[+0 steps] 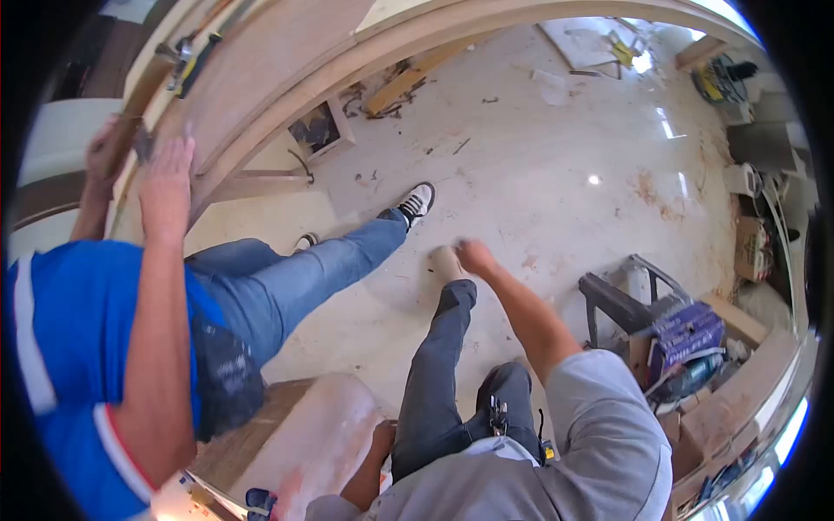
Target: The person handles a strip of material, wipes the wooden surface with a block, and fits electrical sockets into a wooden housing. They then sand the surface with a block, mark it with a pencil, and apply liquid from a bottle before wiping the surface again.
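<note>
My right hand (473, 259) is closed and slightly blurred, held out over the floor just beside my light-coloured shoe (446, 264). Whether anything is inside its fingers is hidden. Close to my left thigh, my left hand (383, 437) shows only in part, by the pale worn top of a bench or box (326, 425); its fingers cannot be made out. Keys (498, 417) and a yellow-and-black tape measure (548, 450) hang at my waist.
On my left a co-worker in a blue shirt (95, 304) has both hands (165, 187) at a curved wooden frame (287, 104). A hammer (178, 54) lies there. At right are a dark stand (617, 300), a purple box (686, 339) and a power tool (691, 378). Debris litters the floor (539, 165).
</note>
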The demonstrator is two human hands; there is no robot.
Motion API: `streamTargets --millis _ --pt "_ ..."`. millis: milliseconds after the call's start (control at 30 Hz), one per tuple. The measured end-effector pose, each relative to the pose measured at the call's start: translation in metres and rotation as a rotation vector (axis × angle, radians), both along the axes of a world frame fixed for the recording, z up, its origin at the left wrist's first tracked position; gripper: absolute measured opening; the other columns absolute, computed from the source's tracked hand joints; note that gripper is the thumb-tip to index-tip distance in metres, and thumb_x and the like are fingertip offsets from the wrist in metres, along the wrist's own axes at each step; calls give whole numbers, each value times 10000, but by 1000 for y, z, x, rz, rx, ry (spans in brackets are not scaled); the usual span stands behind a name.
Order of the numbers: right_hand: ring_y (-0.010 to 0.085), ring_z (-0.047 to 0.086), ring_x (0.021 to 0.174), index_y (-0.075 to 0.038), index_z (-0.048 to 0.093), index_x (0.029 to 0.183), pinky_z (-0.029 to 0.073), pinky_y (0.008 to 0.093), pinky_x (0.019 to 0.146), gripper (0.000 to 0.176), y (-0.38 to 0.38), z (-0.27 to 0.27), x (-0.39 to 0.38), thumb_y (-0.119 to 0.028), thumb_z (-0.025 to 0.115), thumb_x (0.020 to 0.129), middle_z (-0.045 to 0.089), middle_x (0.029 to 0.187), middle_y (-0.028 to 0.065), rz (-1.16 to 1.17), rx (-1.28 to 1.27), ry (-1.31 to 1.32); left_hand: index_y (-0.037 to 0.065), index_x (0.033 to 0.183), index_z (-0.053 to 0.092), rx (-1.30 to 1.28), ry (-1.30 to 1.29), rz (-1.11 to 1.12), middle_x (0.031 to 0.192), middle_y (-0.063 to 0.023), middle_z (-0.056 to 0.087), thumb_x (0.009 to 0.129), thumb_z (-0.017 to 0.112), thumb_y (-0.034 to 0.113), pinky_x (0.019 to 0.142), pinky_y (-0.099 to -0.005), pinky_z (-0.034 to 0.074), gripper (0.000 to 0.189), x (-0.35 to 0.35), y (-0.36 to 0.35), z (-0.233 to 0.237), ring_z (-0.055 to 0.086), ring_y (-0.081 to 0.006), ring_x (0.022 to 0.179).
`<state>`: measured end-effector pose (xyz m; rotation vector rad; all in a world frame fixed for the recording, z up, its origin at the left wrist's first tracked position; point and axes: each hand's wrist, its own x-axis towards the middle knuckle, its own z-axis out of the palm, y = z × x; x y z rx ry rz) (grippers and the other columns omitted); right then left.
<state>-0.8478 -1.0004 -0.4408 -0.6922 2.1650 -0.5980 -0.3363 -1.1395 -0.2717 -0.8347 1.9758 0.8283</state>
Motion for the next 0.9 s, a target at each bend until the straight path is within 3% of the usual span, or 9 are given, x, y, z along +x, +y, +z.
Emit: streamTargets --millis 100,233,267,433,533,733,800,833,900 --pt "379 601 905 -35 625 935 488 459 765 266 164 -9 129 -230 456 870 641 925 205 -86 251 -99 6 821 663 -93 83 -29 885 -198 650 820 500 204 754 -402 491 257 10 4 11 621 -334 839" --pt "323 628 858 -31 657 890 510 412 735 199 325 110 259 -82 519 755 655 903 164 -419 422 -199 -39 782 638 -53 -150 78 681 -149 616 785 493 207 619 -396 457 285 -25 23 0 592 -225 669" --pt "339 628 850 -24 665 852 515 424 710 192 354 116 293 -48 531 716 654 889 173 -674 354 -160 -43 799 636 -36 -97 -56 696 -149 620 783 494 199 625 -394 459 280 -40 26 -4 593 -231 677" --pt "375 624 823 -13 658 886 512 433 700 225 450 220 404 -50 590 675 645 877 209 -840 218 -20 -61 884 626 17 213 -835 773 -149 638 776 498 158 658 -384 472 276 -132 102 -7 602 -259 715" --pt "370 625 757 -41 665 800 493 445 662 172 467 285 490 -55 578 652 649 822 200 -1186 -77 308 -75 954 616 -40 287 -867 843 -153 651 782 510 137 678 -371 476 293 -174 207 25 613 -262 754" --pt "382 599 888 -34 640 956 470 461 757 273 469 280 610 -221 555 777 633 942 210 -1357 -186 129 -86 971 611 532 463 -873 854 -191 661 826 549 165 666 -339 483 296 -169 411 122 644 -225 771" --pt "380 589 920 -21 625 991 466 467 775 301 471 194 671 -218 556 775 623 984 215 -1397 28 122 -68 996 616 647 428 -1191 877 -197 662 829 557 180 696 -339 491 305 -159 463 103 648 -244 800" --pt "375 587 925 -2 619 991 466 471 773 319 482 174 703 -224 559 771 618 1004 216 -1456 42 -234 -59 1009 618 706 398 -1340 889 -200 663 830 561 187 711 -338 494 309 -149 485 98 650 -254 814" --pt "373 600 879 -26 658 893 475 468 736 257 492 188 785 -222 553 764 635 944 208 -1695 198 -261 -19 1053 621 750 402 -1753 949 -200 659 843 559 230 762 -350 498 332 -112 544 126 647 -292 877"
